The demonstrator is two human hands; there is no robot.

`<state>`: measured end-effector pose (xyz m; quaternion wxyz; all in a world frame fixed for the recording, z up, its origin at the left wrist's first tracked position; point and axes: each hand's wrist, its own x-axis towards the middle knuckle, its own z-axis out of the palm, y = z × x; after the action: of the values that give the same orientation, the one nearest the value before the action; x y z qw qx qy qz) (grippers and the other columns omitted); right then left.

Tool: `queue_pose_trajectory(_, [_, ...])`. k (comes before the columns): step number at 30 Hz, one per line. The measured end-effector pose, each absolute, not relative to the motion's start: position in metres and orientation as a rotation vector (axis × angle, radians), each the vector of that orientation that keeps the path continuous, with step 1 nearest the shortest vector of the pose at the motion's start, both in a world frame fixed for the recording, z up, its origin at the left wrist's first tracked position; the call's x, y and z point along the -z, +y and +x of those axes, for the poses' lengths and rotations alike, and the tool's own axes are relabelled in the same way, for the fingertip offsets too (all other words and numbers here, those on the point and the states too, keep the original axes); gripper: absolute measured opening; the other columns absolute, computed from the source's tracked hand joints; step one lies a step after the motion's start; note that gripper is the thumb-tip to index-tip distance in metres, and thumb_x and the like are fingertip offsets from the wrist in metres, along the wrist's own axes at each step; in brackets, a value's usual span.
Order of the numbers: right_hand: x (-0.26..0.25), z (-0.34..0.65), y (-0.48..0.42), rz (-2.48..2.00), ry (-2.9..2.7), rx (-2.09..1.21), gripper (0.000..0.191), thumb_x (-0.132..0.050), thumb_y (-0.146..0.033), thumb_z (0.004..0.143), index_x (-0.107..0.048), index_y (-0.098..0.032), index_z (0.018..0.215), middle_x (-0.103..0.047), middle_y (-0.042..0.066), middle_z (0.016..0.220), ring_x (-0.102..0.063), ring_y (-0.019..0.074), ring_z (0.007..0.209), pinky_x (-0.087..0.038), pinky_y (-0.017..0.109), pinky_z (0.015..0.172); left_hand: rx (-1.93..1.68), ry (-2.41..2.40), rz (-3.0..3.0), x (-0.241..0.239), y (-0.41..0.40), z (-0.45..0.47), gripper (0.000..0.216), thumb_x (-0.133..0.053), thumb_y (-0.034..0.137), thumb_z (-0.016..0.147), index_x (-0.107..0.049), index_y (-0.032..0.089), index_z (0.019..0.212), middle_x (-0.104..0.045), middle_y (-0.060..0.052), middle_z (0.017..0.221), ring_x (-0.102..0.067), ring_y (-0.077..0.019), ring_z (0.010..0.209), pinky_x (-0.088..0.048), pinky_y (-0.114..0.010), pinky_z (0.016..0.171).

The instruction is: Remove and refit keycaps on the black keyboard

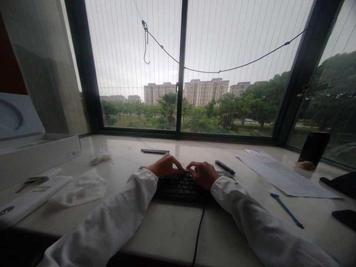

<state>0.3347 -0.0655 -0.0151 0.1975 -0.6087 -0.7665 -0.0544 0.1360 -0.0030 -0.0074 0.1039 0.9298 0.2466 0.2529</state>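
A black keyboard (180,191) lies on the pale stone sill in front of me, its cable running toward the near edge. My left hand (166,165) is over its upper left part, thumb and forefinger drawn together at the keys. From the other side my right hand (204,173) reaches in, fingers bent and tips close to those of the left. Both hands look closed in a pinch; whatever lies between the fingertips is too small and dark to make out. Behind the hands, the keyboard's far edge is partly covered.
Beyond the hands lie a dark slim strip (155,151) and a black bar-shaped piece (224,167). At right are a printed sheet (289,176), a blue plastic tool (286,210) and an upright black phone-like object (314,149). A white box (41,150) and crumpled wrapping (83,187) occupy the left.
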Motion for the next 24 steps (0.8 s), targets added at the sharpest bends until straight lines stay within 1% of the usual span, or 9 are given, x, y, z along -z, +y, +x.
queue_pose_trajectory(3, [0.016, 0.335, -0.065, -1.707, -2.160, 0.174, 0.029, -0.046, -0.042, 0.085, -0.068, -0.033, 0.101, -0.068, 0.000, 0.073, -0.061, 0.0163, 0.071, -0.034, 0.026, 0.064, -0.698, 0.741, 2.772, 0.011, 0.001, 0.135, 0.030, -0.063, 0.044, 0.076, -0.076, 0.020, 0.088, -0.068, -0.001, 0.061, -0.050, -0.0064, 0.051, -0.037, -0.018, 0.060])
queue_pose_trajectory(8, [0.017, 0.336, -0.065, -1.694, -2.185, 0.187, 0.029, -0.045, -0.043, 0.085, -0.068, -0.035, 0.100, -0.068, -0.001, 0.073, -0.061, 0.0166, 0.070, -0.035, 0.027, 0.063, -0.691, 0.751, 2.806, 0.015, 0.005, 0.135, 0.033, -0.061, 0.048, 0.077, -0.075, 0.021, 0.089, -0.071, -0.003, 0.071, -0.056, -0.0089, 0.058, -0.037, -0.019, 0.063])
queue_pose_trajectory(13, [0.015, 0.335, -0.067, -1.736, -2.203, 0.194, 0.030, -0.044, -0.043, 0.086, -0.067, -0.035, 0.103, -0.069, 0.000, 0.077, -0.062, 0.0169, 0.073, -0.037, 0.027, 0.064, -0.660, 0.750, 2.822, 0.015, 0.005, 0.134, 0.033, -0.061, 0.049, 0.076, -0.075, 0.022, 0.088, -0.072, -0.003, 0.074, -0.058, -0.0098, 0.060, -0.039, -0.020, 0.064])
queue_pose_trajectory(18, [0.013, 0.333, -0.070, -1.757, -2.256, 0.197, 0.030, -0.044, -0.041, 0.087, -0.067, -0.035, 0.105, -0.070, 0.001, 0.081, -0.063, 0.0175, 0.077, -0.038, 0.027, 0.066, -0.647, 0.715, 2.846, 0.012, 0.001, 0.133, 0.028, -0.062, 0.045, 0.077, -0.075, 0.022, 0.085, -0.073, -0.002, 0.080, -0.062, -0.0109, 0.065, -0.039, -0.020, 0.065])
queue_pose_trajectory(21, [0.012, 0.332, -0.070, -1.759, -2.297, 0.205, 0.030, -0.045, -0.041, 0.087, -0.067, -0.035, 0.107, -0.071, 0.002, 0.085, -0.063, 0.0182, 0.080, -0.039, 0.027, 0.068, -0.633, 0.676, 2.863, 0.006, -0.004, 0.133, 0.026, -0.057, 0.041, 0.081, -0.075, 0.022, 0.086, -0.073, -0.002, 0.086, -0.063, -0.0109, 0.069, -0.039, -0.019, 0.065])
queue_pose_trajectory(24, [0.013, 0.332, -0.070, -1.729, -2.324, 0.218, 0.031, -0.044, -0.043, 0.086, -0.067, -0.035, 0.106, -0.071, 0.002, 0.088, -0.064, 0.0186, 0.081, -0.040, 0.028, 0.069, -0.589, 0.647, 2.925, 0.000, -0.009, 0.132, 0.025, -0.053, 0.035, 0.084, -0.075, 0.022, 0.083, -0.072, -0.001, 0.089, -0.062, -0.0097, 0.068, -0.038, -0.019, 0.062])
